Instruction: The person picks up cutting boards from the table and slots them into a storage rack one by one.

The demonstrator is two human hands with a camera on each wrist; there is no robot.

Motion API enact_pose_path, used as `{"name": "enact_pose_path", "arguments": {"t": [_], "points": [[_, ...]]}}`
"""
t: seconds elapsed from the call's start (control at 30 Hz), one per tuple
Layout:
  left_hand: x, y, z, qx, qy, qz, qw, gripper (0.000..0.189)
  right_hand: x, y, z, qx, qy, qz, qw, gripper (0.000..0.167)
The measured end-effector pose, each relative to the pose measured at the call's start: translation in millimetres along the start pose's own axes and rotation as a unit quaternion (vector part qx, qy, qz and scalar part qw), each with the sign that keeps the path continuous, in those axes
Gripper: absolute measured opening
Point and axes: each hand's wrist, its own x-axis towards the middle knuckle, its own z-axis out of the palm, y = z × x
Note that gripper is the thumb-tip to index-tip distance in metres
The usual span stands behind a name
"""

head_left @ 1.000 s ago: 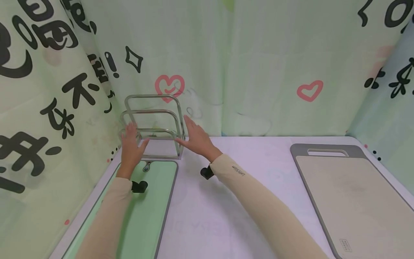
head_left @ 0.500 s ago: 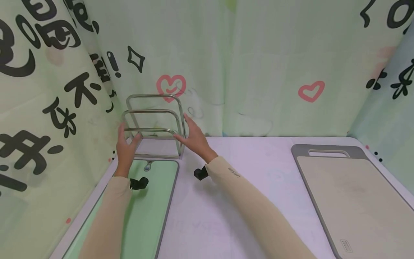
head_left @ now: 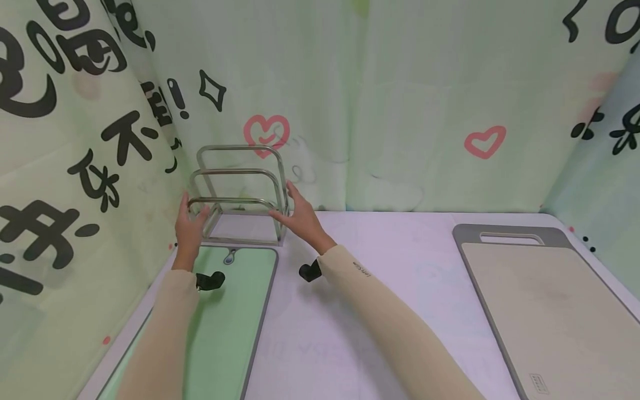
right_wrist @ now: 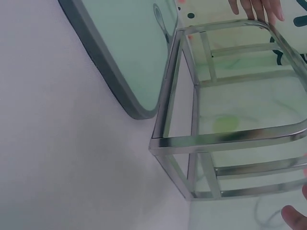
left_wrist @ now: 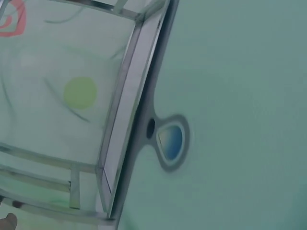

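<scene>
Metal rack [head_left: 235,171], head view: 9 o'clock of centre. Left hand [head_left: 189,233] at its 8, right hand [head_left: 305,221] at its 4; thumbs and fingers apart, can't tell firm contact. Green board [head_left: 225,322] at its 6, bottom cut off. Left wrist: rack cropped at 9, lone fingertip [left_wrist: 8,223] at 8. Right wrist: rack at 3, right hand mostly out of frame at 4.

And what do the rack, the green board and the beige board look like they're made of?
Rack: metal, perhaps stainless steel; its silvery bars have a glossy finish with bright reflections.
Green board: probably plastic, given its smooth, even colour and grey rim.
Beige board: likely plastic too, matte and grey-bordered, though a composite is possible.
</scene>
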Motion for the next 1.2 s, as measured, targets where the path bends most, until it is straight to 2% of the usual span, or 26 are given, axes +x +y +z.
{"name": "enact_pose_path", "arguments": {"t": [0.2, 0.43, 0.67, 1.2], "points": [[6.2, -6.2, -7.0, 0.040, -0.003, -0.007, 0.9992, 0.070, 0.9, 4.6, 5.7, 0.043, -0.010, 0.016, 0.9989, 0.090], [11.3, -8.7, -12.1, 0.059, -0.044, -0.019, 0.9971, 0.069, 4.2, 6.9, 13.7, 0.074, -0.017, 0.017, 0.9970, 0.090], [17.6, -8.2, -15.9, 0.018, -0.065, -0.036, 0.9971, 0.069, 6.8, 5.8, 17.5, 0.063, -0.019, 0.025, 0.9975, 0.089], [24.7, -9.5, -13.2, -0.059, -0.074, -0.062, 0.9936, 0.065, 15.1, 11.3, 27.7, 0.051, -0.008, 0.039, 0.9979, 0.081]]}}
